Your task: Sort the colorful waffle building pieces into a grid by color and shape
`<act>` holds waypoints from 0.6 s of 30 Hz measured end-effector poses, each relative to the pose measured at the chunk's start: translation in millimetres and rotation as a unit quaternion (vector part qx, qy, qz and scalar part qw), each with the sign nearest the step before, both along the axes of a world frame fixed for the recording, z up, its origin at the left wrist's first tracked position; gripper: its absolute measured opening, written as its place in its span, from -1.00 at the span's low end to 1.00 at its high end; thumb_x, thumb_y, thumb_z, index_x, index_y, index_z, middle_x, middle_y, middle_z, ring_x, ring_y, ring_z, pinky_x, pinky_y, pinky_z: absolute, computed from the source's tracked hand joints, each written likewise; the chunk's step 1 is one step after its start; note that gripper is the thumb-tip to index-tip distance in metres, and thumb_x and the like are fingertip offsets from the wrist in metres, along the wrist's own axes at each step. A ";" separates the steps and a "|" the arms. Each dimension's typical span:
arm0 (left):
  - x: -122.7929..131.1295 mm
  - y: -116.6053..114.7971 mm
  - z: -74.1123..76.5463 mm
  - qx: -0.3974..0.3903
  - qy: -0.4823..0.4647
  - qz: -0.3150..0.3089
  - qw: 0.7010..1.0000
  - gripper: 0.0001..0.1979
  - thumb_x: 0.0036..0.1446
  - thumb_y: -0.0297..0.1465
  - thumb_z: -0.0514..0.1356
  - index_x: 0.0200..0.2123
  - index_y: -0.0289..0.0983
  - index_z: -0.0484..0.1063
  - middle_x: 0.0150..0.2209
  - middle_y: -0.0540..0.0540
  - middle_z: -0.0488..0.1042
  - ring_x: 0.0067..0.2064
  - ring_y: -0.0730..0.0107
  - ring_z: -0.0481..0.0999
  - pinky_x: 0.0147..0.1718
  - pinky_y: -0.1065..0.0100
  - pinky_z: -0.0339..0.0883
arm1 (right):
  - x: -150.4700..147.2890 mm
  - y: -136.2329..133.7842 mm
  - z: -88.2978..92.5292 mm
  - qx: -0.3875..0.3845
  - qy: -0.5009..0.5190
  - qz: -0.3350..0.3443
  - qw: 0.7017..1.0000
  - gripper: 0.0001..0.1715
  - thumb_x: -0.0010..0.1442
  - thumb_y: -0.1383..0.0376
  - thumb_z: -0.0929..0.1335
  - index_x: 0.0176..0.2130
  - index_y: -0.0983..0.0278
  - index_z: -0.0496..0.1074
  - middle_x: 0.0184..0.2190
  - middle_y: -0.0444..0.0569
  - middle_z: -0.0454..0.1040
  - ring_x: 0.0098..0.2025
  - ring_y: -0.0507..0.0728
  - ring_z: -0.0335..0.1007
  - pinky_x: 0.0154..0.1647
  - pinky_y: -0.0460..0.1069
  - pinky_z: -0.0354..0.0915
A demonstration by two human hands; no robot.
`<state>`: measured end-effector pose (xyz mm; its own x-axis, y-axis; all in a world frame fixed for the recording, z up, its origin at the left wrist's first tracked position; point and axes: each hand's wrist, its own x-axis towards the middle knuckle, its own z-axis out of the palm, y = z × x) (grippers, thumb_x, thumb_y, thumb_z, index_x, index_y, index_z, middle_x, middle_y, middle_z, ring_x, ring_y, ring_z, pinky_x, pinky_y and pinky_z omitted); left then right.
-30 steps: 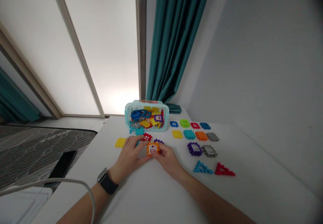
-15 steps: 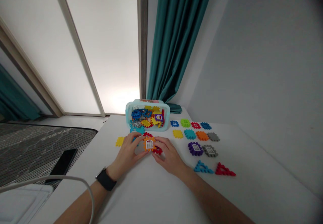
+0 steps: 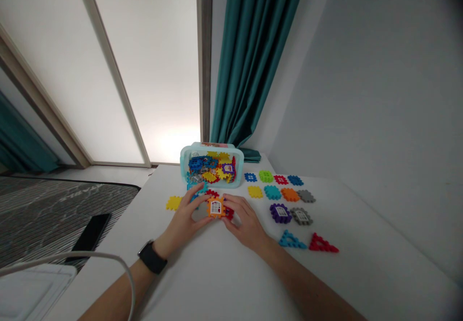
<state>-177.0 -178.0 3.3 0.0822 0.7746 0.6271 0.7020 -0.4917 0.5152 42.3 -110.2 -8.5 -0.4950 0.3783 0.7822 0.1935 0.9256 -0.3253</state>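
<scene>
An orange plastic interlocking tile with a white window (image 3: 216,207) stands tilted between my hands, joined to a red waffle tile (image 3: 229,213) at its right. My left hand (image 3: 184,217) pinches the orange tile's left side. My right hand (image 3: 246,220) grips its right side and touches the red tile. Just beyond my left fingers lie a teal tile (image 3: 195,198) and another red tile (image 3: 212,193), partly hidden. A yellow tile (image 3: 173,203) lies left of my left hand.
A pale blue plastic tub (image 3: 211,167) full of mixed tiles lies tilted at the back of the white table (image 3: 202,268). Rows of coloured tiles (image 3: 280,200) and triangles lie to the right. A black phone (image 3: 89,232) rests on a striped surface at the left.
The orange tile has shifted slightly right and now sits closer against the red tile. My right hand has moved right and my left fingers have spread more.
</scene>
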 end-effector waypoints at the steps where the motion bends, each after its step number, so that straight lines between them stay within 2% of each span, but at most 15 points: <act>1: 0.8 -0.8 2.3 -0.002 -0.003 0.001 1.000 -0.54 0.18 -0.30 0.34 0.14 -0.06 0.39 0.32 -0.21 0.20 0.32 0.01 0.28 0.23 -0.12 0.28 | 0.2 0.1 0.3 0.006 0.004 -0.001 1.000 -0.52 0.26 0.40 0.36 0.15 0.14 0.34 0.09 0.11 0.49 0.13 0.22 0.43 0.13 0.20 0.41; 9: 1.8 -2.0 8.0 0.013 0.004 0.007 1.000 -0.60 0.21 -0.27 0.32 0.10 -0.11 0.41 0.41 -0.20 0.06 0.38 -0.02 0.17 0.28 -0.17 0.21 | 2.9 1.0 1.1 0.067 -0.021 -0.019 0.997 -0.63 0.30 0.42 0.36 0.07 0.14 0.40 0.05 0.05 0.53 0.09 0.21 0.43 0.10 0.22 0.41; 14: 3.5 -2.1 6.6 -0.005 -0.004 -0.016 1.000 -0.63 0.16 -0.25 0.35 0.03 -0.15 0.47 0.38 -0.23 0.14 0.37 -0.04 0.17 0.29 -0.19 0.16 | 5.3 1.1 1.9 0.119 -0.034 -0.037 0.992 -0.73 0.31 0.41 0.35 -0.02 0.12 0.43 0.05 0.00 0.54 0.15 0.21 0.38 0.24 0.30 0.22; 16: 4.6 -2.1 4.9 -0.032 -0.014 -0.024 0.999 -0.68 0.18 -0.24 0.34 -0.01 -0.16 0.50 0.35 -0.23 0.21 0.36 -0.04 0.20 0.30 -0.19 0.15 | 3.8 0.0 1.4 0.091 -0.021 -0.029 0.995 -0.77 0.32 0.40 0.34 -0.06 0.12 0.45 -0.04 -0.03 0.58 0.11 0.20 0.41 0.24 0.30 0.21; 18: 5.1 -1.6 2.3 -0.061 -0.023 -0.033 0.997 -0.74 0.25 -0.25 0.27 -0.02 -0.16 0.52 0.31 -0.21 0.28 0.34 0.01 0.26 0.29 -0.15 0.18 | 0.6 -1.6 0.5 0.024 0.005 -0.020 1.000 -0.82 0.33 0.38 0.34 -0.10 0.14 0.47 -0.16 -0.04 0.60 -0.01 0.19 0.47 0.15 0.25 0.28</act>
<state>-172.0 -179.6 5.6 0.1091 0.8387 0.5336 0.6451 -0.4681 0.6039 42.9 -111.8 -8.0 -0.4733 0.3599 0.8040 0.2269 0.9317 -0.2835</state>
